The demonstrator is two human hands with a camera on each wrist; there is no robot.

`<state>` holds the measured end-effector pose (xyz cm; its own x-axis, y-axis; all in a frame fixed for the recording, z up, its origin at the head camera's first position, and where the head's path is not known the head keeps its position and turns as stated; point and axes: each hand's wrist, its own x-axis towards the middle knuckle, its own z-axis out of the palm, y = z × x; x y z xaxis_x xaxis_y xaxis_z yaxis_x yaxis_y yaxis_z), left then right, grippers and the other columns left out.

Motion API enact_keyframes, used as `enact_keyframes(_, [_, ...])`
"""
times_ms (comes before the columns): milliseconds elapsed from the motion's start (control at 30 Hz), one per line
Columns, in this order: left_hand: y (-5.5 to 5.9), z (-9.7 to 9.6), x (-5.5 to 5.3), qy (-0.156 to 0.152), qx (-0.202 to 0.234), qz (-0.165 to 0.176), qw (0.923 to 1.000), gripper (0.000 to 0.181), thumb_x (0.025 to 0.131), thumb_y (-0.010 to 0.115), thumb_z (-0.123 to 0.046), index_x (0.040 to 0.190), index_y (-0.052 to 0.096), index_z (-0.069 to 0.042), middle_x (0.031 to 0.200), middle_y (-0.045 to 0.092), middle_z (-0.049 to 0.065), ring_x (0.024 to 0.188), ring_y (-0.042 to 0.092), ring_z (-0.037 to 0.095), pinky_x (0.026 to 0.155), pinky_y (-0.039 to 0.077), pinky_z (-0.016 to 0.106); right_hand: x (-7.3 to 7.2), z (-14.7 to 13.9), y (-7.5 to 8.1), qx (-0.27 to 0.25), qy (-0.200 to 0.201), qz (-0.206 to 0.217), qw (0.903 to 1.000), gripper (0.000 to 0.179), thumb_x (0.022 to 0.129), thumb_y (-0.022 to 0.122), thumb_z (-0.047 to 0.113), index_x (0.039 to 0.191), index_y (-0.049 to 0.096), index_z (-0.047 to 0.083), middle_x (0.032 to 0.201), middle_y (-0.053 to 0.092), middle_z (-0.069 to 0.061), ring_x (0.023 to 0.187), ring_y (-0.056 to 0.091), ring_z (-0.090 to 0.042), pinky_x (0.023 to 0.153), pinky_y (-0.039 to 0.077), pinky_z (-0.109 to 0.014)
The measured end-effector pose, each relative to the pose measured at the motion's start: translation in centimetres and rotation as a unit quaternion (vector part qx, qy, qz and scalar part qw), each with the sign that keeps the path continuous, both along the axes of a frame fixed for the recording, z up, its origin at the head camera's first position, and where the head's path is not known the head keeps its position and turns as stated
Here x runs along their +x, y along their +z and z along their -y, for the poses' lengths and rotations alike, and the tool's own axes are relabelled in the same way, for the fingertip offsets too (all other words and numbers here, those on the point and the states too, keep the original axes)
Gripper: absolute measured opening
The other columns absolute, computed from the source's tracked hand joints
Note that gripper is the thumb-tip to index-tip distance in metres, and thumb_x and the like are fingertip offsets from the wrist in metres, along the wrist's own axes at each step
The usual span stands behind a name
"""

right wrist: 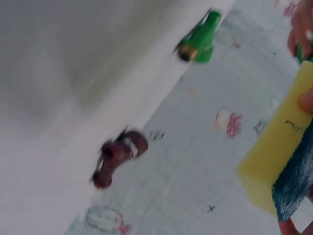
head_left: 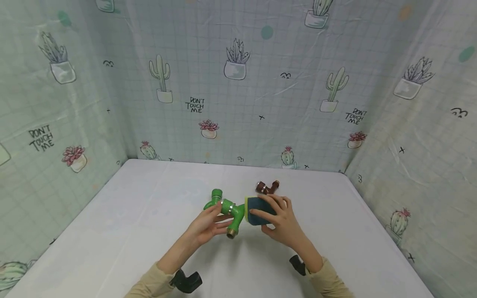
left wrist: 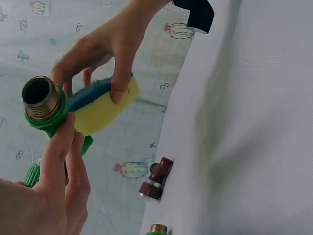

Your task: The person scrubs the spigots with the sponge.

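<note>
My left hand (head_left: 208,224) holds a green plastic tap (head_left: 237,213) above the table, thumb on top and fingers beneath. The tap's threaded brass end (left wrist: 41,99) points toward the left wrist camera. In my right hand (head_left: 284,222) is a sponge (head_left: 257,212), yellow foam with a dark blue scouring side. The fingers lie over the blue side, and in the left wrist view the thumb presses the yellow foam (left wrist: 108,113). The sponge's yellow edge is right at the tap's side in the head view.
A second green tap (head_left: 216,194) lies on the white table (head_left: 156,198) behind my left hand. Beyond my right hand lies a brown tap (head_left: 267,188). Patterned cloth walls (head_left: 238,107) stand at the back and sides. Black wrist mounts (head_left: 187,282) are on both forearms.
</note>
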<state>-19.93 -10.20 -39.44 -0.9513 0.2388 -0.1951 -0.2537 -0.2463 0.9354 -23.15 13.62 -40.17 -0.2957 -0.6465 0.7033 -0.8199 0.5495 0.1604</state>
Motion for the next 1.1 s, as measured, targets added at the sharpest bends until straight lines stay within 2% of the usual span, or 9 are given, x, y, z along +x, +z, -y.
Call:
enact_keyframes(100, [0.0,0.0,0.2,0.011,0.005,-0.006,0.9999,0.059,0.094,0.038,-0.039,0.136,0.024,0.001,0.127,0.038,0.035,0.11,0.051,0.041,0.083,0.051,0.044,-0.1,-0.2,0.3,-0.008,-0.03,0.002,0.9995,0.063,0.055,0.076,0.016,0.114,0.057,0.031,0.128,0.046,-0.01,0.11,0.039,-0.028,0.081,0.03,-0.047])
enact_keyframes(267, [0.0,-0.2,0.4,0.01,-0.006,-0.029,0.9995,0.06,0.09,0.046,-0.041,0.13,0.027,-0.002,0.125,0.042,0.033,0.108,0.052,0.042,0.079,0.052,0.046,0.7,0.3,0.7,-0.01,0.032,0.073,0.9968,0.06,0.063,0.073,0.021,0.119,0.053,0.032,0.131,0.043,-0.008,0.113,0.038,-0.026,0.083,0.031,-0.045])
enact_keyframes(367, [0.2,-0.3,0.6,0.008,-0.021,-0.042,0.9989,0.058,0.088,0.048,-0.043,0.126,0.029,-0.003,0.123,0.045,0.032,0.105,0.054,0.043,0.076,0.053,0.046,0.6,0.3,0.9,-0.013,0.003,0.082,0.9966,0.059,0.063,0.072,0.021,0.118,0.053,0.033,0.13,0.044,-0.006,0.111,0.039,-0.025,0.08,0.033,-0.046])
enact_keyframes(467, [0.3,-0.4,0.7,0.017,-0.024,-0.042,0.9987,0.054,0.088,0.049,-0.042,0.121,0.031,-0.004,0.12,0.047,0.031,0.102,0.056,0.043,0.074,0.053,0.047,0.5,0.2,1.2,-0.05,-0.023,0.097,0.9938,0.06,0.061,0.072,0.017,0.117,0.054,0.031,0.13,0.044,-0.006,0.11,0.038,-0.024,0.08,0.033,-0.046])
enact_keyframes(633, [0.5,-0.9,0.8,0.014,-0.012,-0.043,0.9989,0.043,0.088,0.051,-0.038,0.11,0.033,-0.006,0.115,0.052,0.027,0.096,0.061,0.037,0.074,0.052,0.05,1.2,1.2,1.5,-0.052,0.018,0.126,0.9906,0.059,0.066,0.071,0.022,0.121,0.052,0.03,0.133,0.041,-0.008,0.112,0.036,-0.024,0.082,0.033,-0.043])
enact_keyframes(733, [0.7,-1.1,0.7,0.013,-0.008,-0.051,0.9986,0.037,0.088,0.054,-0.035,0.101,0.033,-0.008,0.116,0.053,0.025,0.095,0.062,0.037,0.073,0.052,0.051,0.9,1.1,1.4,-0.04,-0.023,0.094,0.9945,0.058,0.066,0.072,0.024,0.12,0.053,0.03,0.13,0.044,-0.009,0.108,0.038,-0.025,0.076,0.033,-0.041])
enact_keyframes(833, [0.8,-1.0,0.6,0.032,-0.001,-0.05,0.9982,0.033,0.087,0.056,-0.033,0.094,0.034,-0.009,0.112,0.056,0.022,0.096,0.06,0.04,0.071,0.052,0.052,0.6,0.2,1.7,-0.066,-0.061,0.097,0.9912,0.057,0.063,0.073,0.02,0.117,0.055,0.029,0.127,0.045,-0.01,0.105,0.038,-0.024,0.073,0.031,-0.041])
enact_keyframes(1000, [1.0,-0.7,0.3,0.076,0.034,-0.017,0.9964,0.027,0.09,0.051,-0.029,0.098,0.04,-0.006,0.089,0.059,0.007,0.098,0.06,0.038,0.073,0.052,0.051,2.3,-0.7,2.4,-0.121,-0.003,0.188,0.9747,0.059,0.064,0.072,0.014,0.118,0.053,0.027,0.132,0.041,-0.008,0.112,0.034,-0.02,0.082,0.035,-0.046])
enact_keyframes(1100, [1.2,-0.6,0.2,0.079,0.083,0.021,0.9932,0.031,0.092,0.046,-0.026,0.113,0.039,-0.004,0.086,0.051,0.007,0.098,0.061,0.034,0.078,0.05,0.052,3.7,-0.5,2.4,-0.126,0.026,0.195,0.9723,0.059,0.066,0.073,0.017,0.12,0.052,0.028,0.133,0.04,-0.007,0.113,0.032,-0.02,0.08,0.042,-0.049])
